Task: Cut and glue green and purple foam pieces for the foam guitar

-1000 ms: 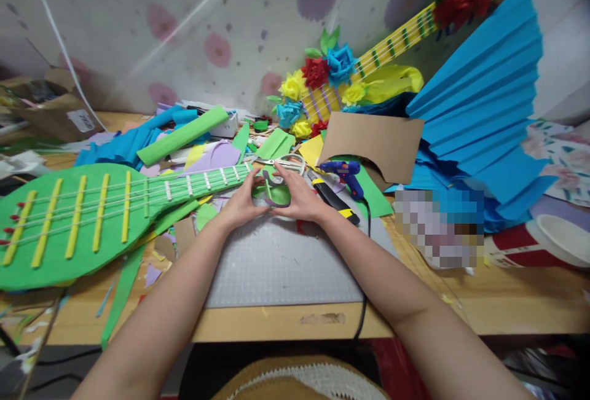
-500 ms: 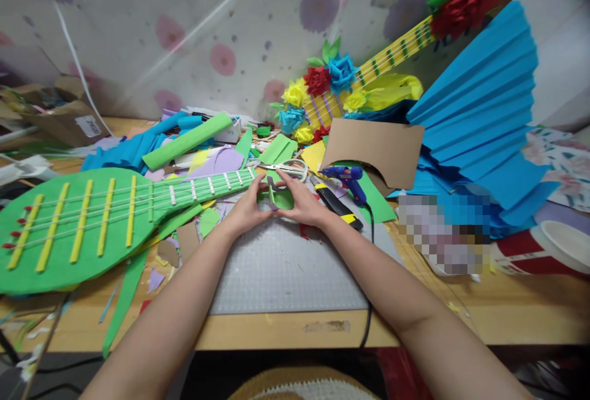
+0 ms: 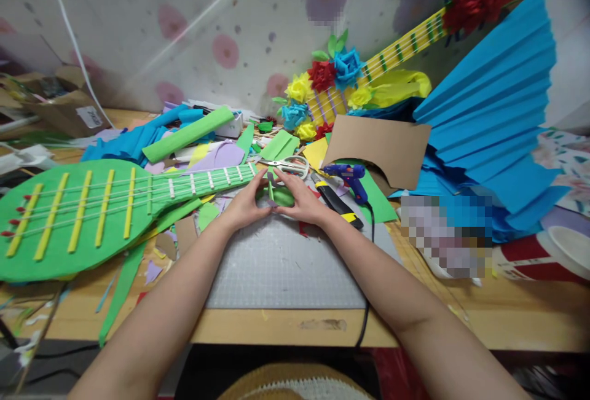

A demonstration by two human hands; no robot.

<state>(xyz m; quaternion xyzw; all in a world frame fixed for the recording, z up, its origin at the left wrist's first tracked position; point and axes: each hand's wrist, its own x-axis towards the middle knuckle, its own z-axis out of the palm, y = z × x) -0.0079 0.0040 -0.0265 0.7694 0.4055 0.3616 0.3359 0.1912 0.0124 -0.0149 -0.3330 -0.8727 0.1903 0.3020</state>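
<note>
My left hand (image 3: 245, 204) and my right hand (image 3: 304, 201) meet at the far part of the grey cutting mat, thumbs towards me and fingertips close together. Between them they pinch a small green and purple paper piece (image 3: 281, 196), mostly green, its exact shape partly hidden by my fingers. Left of my hands lies a green paper guitar (image 3: 110, 203) with yellow strips and pale strings; its neck end reaches my left fingers. White-handled scissors (image 3: 295, 166) lie just beyond my fingertips. A black and yellow utility knife (image 3: 338, 203) and a blue glue gun (image 3: 348, 176) lie right of my right hand.
The cutting mat (image 3: 286, 277) lies under my wrists. Cut cardboard (image 3: 378, 148) and pleated blue paper (image 3: 498, 99) stand at the right. A yellow guitar with paper flowers (image 3: 405, 50) leans on the wall. A red and white cup (image 3: 530, 255) stands far right; paper scraps (image 3: 184, 237) litter the left.
The view has shifted slightly. Both hands stay together on the small green and purple paper piece, with hardly any movement.
</note>
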